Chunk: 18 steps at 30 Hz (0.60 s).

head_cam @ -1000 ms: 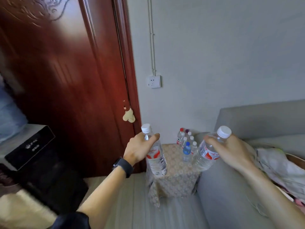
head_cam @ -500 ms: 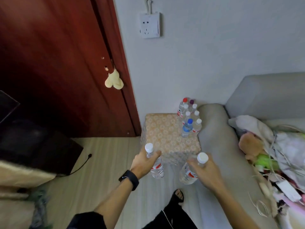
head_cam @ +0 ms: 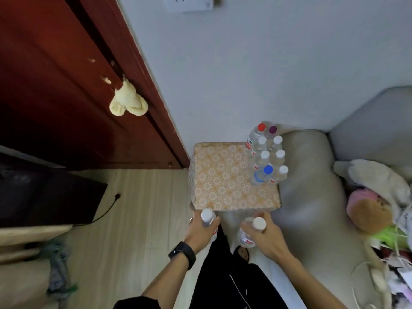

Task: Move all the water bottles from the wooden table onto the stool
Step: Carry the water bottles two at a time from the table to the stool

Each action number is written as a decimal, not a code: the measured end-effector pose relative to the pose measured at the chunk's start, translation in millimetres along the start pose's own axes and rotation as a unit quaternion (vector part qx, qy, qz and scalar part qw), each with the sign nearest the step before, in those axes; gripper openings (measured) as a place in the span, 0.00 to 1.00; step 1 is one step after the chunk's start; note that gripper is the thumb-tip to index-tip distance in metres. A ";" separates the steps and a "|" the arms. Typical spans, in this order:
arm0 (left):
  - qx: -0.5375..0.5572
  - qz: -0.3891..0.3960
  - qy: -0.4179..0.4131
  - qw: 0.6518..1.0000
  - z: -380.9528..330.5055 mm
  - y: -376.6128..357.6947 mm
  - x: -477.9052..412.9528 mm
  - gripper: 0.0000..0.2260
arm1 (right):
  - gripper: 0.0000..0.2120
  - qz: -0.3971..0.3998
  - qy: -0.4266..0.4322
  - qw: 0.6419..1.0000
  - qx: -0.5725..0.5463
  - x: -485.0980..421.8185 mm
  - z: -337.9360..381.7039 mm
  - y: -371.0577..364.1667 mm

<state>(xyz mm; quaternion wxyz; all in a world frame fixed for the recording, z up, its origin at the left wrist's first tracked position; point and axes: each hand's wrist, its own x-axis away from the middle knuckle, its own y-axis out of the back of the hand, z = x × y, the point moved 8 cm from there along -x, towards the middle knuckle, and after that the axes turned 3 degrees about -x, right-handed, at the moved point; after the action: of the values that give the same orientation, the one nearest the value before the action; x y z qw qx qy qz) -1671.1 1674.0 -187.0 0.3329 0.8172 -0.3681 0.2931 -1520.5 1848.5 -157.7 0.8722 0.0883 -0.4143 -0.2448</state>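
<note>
Left hand [head_cam: 199, 231] is gripping a clear plastic water bottle with a white cap [head_cam: 207, 216] just at the near edge of the square stool covered in orange floral cloth [head_cam: 223, 181]. Right hand [head_cam: 266, 238] is gripping a second clear white-capped water bottle [head_cam: 246, 238], tilted, beside it. A cluster of capped water bottles [head_cam: 265, 158] is standing on the stool's far right corner, beside the grey sofa arm [head_cam: 307, 188].

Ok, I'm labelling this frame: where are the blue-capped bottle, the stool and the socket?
blue-capped bottle [head_cam: 267, 169]: head view, on its cap.
stool [head_cam: 223, 177]: head view, on its bare patterned top.
socket [head_cam: 189, 4]: head view, on its white faceplate.
</note>
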 end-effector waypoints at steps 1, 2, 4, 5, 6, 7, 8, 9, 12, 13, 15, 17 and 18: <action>-0.001 0.010 0.004 1.000 -0.4 -1.1 -12.5 0.20 | 0.20 -0.010 -0.006 1.000 -0.002 -10.5 -0.1 -0.7; 0.000 0.015 0.007 1.000 -1.5 -2.2 -24.8 0.20 | 0.18 -0.017 -0.009 1.000 -0.002 -20.8 0.4 -0.6; -0.012 0.015 0.009 1.000 -4.4 -5.2 -46.0 0.22 | 0.15 -0.029 -0.007 1.000 0.002 -40.7 1.9 -0.3; -0.032 0.014 0.007 0.999 -7.8 -7.0 -55.7 0.23 | 0.13 -0.039 -0.005 0.999 0.002 -50.7 2.6 1.6; -0.053 0.015 0.006 0.998 -10.3 -8.6 -64.0 0.23 | 0.12 -0.047 -0.002 0.999 0.001 -60.8 2.5 3.3; -0.067 0.016 0.005 0.998 -11.9 -10.1 -72.7 0.24 | 0.12 -0.050 -0.003 0.999 0.001 -71.5 1.0 3.6; -0.075 0.020 0.006 0.997 -13.0 -11.7 -82.0 0.24 | 0.13 -0.048 -0.010 0.999 0.002 -82.7 -1.4 2.8; -0.082 0.026 0.007 0.996 -13.9 -13.9 -91.1 0.25 | 0.15 -0.041 -0.023 0.999 0.007 -92.9 -5.1 1.2; -0.112 0.039 0.014 0.993 -15.9 -19.9 -122.6 0.30 | 0.23 -0.029 -0.039 0.998 0.047 -124.0 -11.9 -5.7; -0.122 0.037 0.018 0.992 -15.5 -22.6 -131.8 0.31 | 0.24 -0.025 -0.034 0.998 0.056 -134.0 -12.1 -7.6; -0.138 0.030 0.017 0.990 -17.6 -27.6 -147.0 0.32 | 0.26 -0.018 -0.020 0.998 0.055 -151.3 -11.3 -10.2; -0.148 0.028 0.015 0.988 -20.9 -34.8 -160.8 0.32 | 0.26 -0.022 -0.015 0.999 0.027 -164.5 -13.5 -8.5; -0.146 0.025 0.016 0.989 -21.5 -37.1 -165.7 0.33 | 0.26 -0.026 -0.013 0.999 0.016 -169.1 -14.3 -8.0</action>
<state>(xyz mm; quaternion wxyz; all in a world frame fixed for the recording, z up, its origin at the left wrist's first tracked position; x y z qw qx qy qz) -1739.0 1776.5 -306.1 0.4468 0.7459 -0.4216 0.2573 -1603.2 1925.5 -284.5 0.8587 0.1095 -0.4270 -0.2615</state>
